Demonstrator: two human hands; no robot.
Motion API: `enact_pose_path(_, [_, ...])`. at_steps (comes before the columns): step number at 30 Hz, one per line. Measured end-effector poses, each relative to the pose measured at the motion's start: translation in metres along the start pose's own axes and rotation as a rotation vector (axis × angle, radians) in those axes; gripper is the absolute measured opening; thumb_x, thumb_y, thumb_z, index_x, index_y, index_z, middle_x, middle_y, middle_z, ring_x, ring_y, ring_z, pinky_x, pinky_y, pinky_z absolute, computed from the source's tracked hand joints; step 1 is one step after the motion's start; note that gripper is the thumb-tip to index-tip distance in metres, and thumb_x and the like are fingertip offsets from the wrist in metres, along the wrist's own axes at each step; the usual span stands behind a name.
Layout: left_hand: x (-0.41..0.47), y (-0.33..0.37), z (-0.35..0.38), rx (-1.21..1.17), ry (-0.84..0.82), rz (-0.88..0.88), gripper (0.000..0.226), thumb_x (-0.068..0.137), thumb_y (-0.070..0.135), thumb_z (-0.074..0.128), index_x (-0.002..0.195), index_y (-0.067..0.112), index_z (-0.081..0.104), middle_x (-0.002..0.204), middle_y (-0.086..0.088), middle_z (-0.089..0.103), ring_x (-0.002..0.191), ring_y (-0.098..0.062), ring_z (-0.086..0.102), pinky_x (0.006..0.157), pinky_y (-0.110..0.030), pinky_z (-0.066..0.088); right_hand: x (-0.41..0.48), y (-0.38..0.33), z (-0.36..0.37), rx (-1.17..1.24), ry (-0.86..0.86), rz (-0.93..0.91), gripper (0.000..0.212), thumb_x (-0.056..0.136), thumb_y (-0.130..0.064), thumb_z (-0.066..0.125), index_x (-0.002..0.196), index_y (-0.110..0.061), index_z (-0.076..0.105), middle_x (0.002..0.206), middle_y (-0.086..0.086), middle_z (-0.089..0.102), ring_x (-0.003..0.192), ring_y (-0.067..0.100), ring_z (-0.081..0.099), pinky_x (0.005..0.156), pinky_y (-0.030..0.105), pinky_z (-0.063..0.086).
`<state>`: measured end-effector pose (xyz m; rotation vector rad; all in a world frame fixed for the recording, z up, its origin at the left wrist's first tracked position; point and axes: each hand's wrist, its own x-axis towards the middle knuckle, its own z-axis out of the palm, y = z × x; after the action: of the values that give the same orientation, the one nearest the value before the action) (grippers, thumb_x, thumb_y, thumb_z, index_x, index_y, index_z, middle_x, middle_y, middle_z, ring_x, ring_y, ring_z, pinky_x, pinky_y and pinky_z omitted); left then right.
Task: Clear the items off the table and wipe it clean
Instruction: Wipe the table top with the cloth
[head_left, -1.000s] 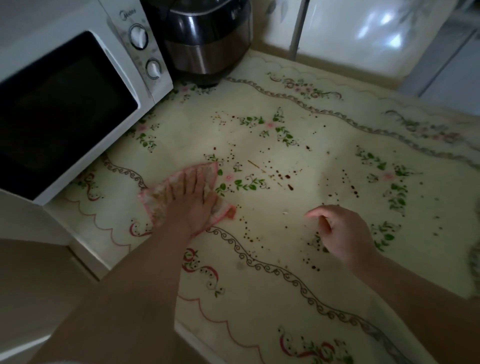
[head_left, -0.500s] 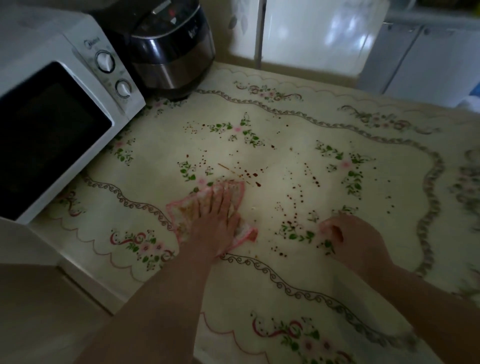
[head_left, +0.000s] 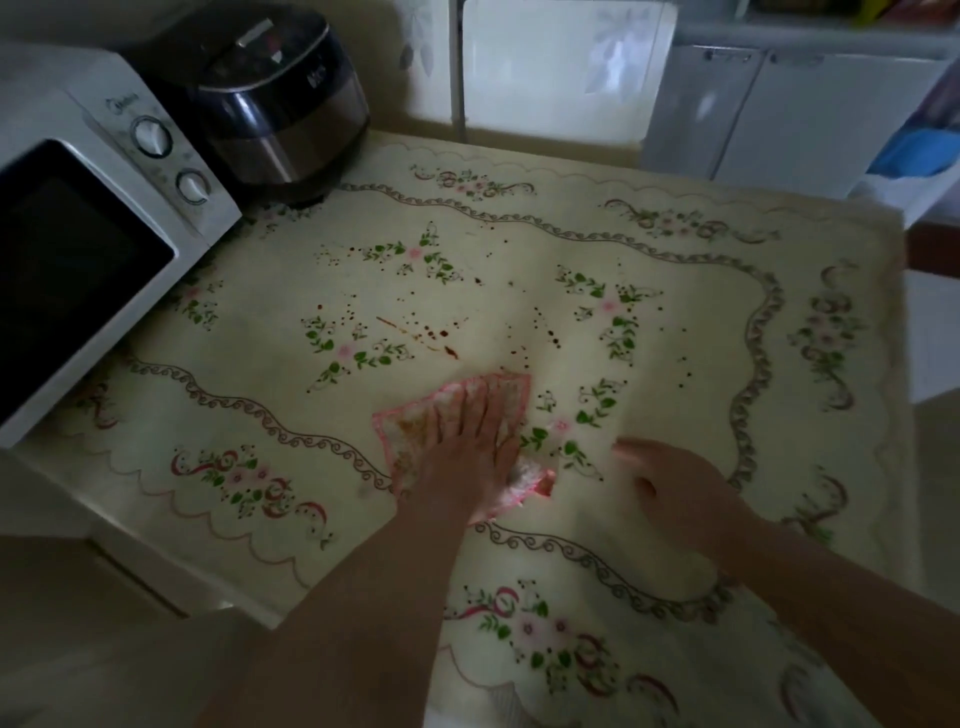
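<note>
A pink-edged cloth (head_left: 415, 431) lies flat on the table (head_left: 675, 467), which is covered by a cream floral sheet. My left hand (head_left: 467, 457) presses on the cloth with straight, spread fingers. Just right of it, my right hand (head_left: 675, 488) rests near the sheet with loosely bent fingers and holds nothing. Dark brown spots and a streak (head_left: 436, 338) dot the sheet beyond the cloth, and more spots (head_left: 550, 332) lie further right.
A white microwave (head_left: 93, 234) stands at the table's left side, with a dark rice cooker (head_left: 280, 104) behind it. White cabinets (head_left: 779, 114) line the far wall. The table's right edge (head_left: 904, 415) drops to the floor.
My left hand has slid the cloth to the right across the table, closer to my right hand. The right hand came down toward the sheet. The camera view shifted right.
</note>
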<state>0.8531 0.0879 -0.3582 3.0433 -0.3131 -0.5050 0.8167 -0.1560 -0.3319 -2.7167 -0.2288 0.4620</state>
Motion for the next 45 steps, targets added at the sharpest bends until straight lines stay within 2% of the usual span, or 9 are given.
enact_pose_path(15, [-0.050,0.132,0.030,-0.074,-0.040,0.184,0.090,0.067,0.059,-0.029,0.149,0.023,-0.017,0.157,0.003,-0.023,0.143,-0.023,-0.029,0.110,-0.040,-0.026,-0.089,0.043,-0.026,0.119,0.141,0.131,0.043,0.094,-0.007,0.045,0.134,-0.018,0.051,0.140,0.001,0.050,0.130,0.018,0.044,0.107,0.023,0.027])
enact_pose_path(22, [-0.067,0.130,-0.012,-1.268,-0.034,-0.070,0.047,0.103,0.034,0.039,0.149,0.024,0.032,0.141,-0.013,0.049,0.127,-0.027,0.049,0.110,-0.040,0.039,-0.101,0.047,-0.031,0.042,0.071,0.118,0.046,0.095,-0.010,0.041,0.140,-0.018,0.044,0.142,0.001,0.047,0.130,0.018,0.044,0.105,0.026,0.032])
enact_pose_path(26, [-0.088,0.090,-0.011,-0.946,0.303,-0.204,0.043,0.100,0.038,0.041,0.142,0.034,0.040,0.102,-0.012,0.066,0.071,-0.014,0.058,0.058,-0.019,0.051,-0.099,0.047,-0.026,0.006,0.023,0.103,0.049,0.094,-0.013,0.040,0.142,-0.020,0.039,0.148,-0.001,0.040,0.136,0.015,0.036,0.111,0.028,0.027])
enact_pose_path(28, [-0.096,0.067,-0.005,-0.467,0.304,-0.291,0.053,0.095,0.038,0.043,0.146,0.028,0.031,0.137,-0.012,0.050,0.112,-0.022,0.057,0.091,-0.035,0.053,-0.097,0.045,-0.021,-0.022,-0.011,0.115,0.048,0.095,-0.015,0.039,0.142,-0.020,0.039,0.148,-0.002,0.040,0.136,0.015,0.036,0.110,0.029,0.029])
enact_pose_path(30, [-0.098,0.054,0.006,-0.134,0.183,-0.307,0.070,0.095,0.048,0.040,0.153,0.021,0.010,0.160,-0.011,0.008,0.147,-0.031,0.012,0.119,-0.044,0.015,-0.095,0.045,-0.015,-0.051,-0.068,0.128,0.041,0.094,-0.017,0.041,0.135,-0.016,0.046,0.138,0.001,0.049,0.129,0.019,0.045,0.103,0.029,0.035])
enact_pose_path(33, [-0.099,0.058,0.028,0.121,0.078,-0.090,0.072,0.096,0.052,0.005,0.153,0.009,-0.002,0.159,-0.021,-0.005,0.147,-0.038,-0.005,0.118,-0.056,0.010,-0.095,0.045,-0.010,-0.129,-0.106,0.108,0.030,0.091,-0.018,0.045,0.119,-0.017,0.054,0.120,0.000,0.057,0.113,0.020,0.055,0.090,0.029,0.041])
enact_pose_path(38, [-0.093,0.070,0.048,0.015,0.006,-0.227,0.067,0.102,0.042,0.021,0.153,0.006,-0.005,0.160,-0.019,-0.010,0.147,-0.036,-0.008,0.116,-0.056,-0.004,-0.093,0.046,-0.017,-0.174,-0.091,0.098,0.014,0.091,-0.014,0.040,0.098,-0.016,0.052,0.099,0.002,0.053,0.098,0.019,0.052,0.080,0.026,0.039])
enact_pose_path(42, [-0.093,0.037,0.055,0.033,-0.043,-0.290,0.077,0.091,0.054,-0.003,0.153,0.008,-0.007,0.159,-0.020,-0.014,0.146,-0.038,-0.013,0.117,-0.059,-0.004,-0.091,0.038,-0.019,-0.110,0.006,0.114,0.038,0.095,-0.019,0.041,0.131,-0.018,0.051,0.128,0.001,0.056,0.120,0.019,0.051,0.099,0.032,0.042])
enact_pose_path(45, [-0.092,0.009,0.056,0.001,-0.083,-0.342,0.073,0.097,0.052,0.008,0.151,0.009,-0.013,0.157,-0.019,-0.022,0.144,-0.038,-0.022,0.116,-0.059,-0.005,-0.080,0.026,-0.017,-0.051,0.050,0.072,0.041,0.093,-0.018,0.043,0.133,-0.022,0.051,0.129,-0.001,0.056,0.119,0.017,0.052,0.100,0.032,0.042])
